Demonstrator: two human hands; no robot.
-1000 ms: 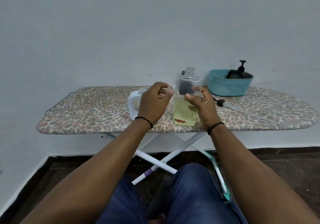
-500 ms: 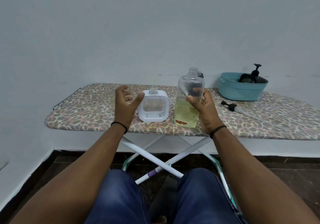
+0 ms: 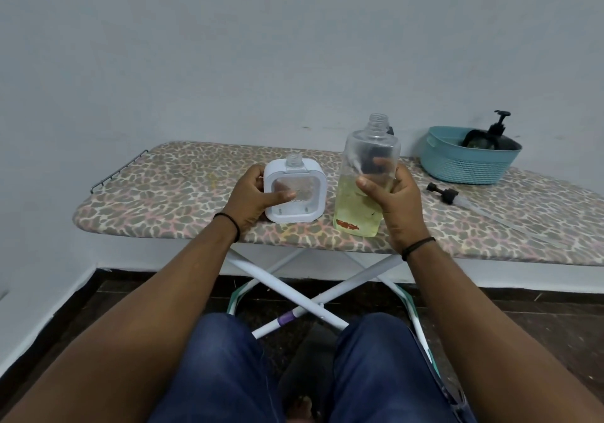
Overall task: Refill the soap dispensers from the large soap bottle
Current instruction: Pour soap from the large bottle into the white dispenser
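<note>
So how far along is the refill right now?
Prep looks done: the soap bottle is uncapped, its pump lying on the ironing board. The white dispenser is open and looks empty. The left hand holds it and the right hand grips the bottle. Pouring hasn't started; the black dispenser sits in the basket.

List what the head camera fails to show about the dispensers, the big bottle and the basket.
- Square white dispenser: its fill level; the left hand's thumb crosses the clear window.
- Large soap bottle: the dark object behind it, blurred by the plastic and partly covered by the right hand.
- Teal basket: the black pump dispenser's body, hidden by the wall.
</note>
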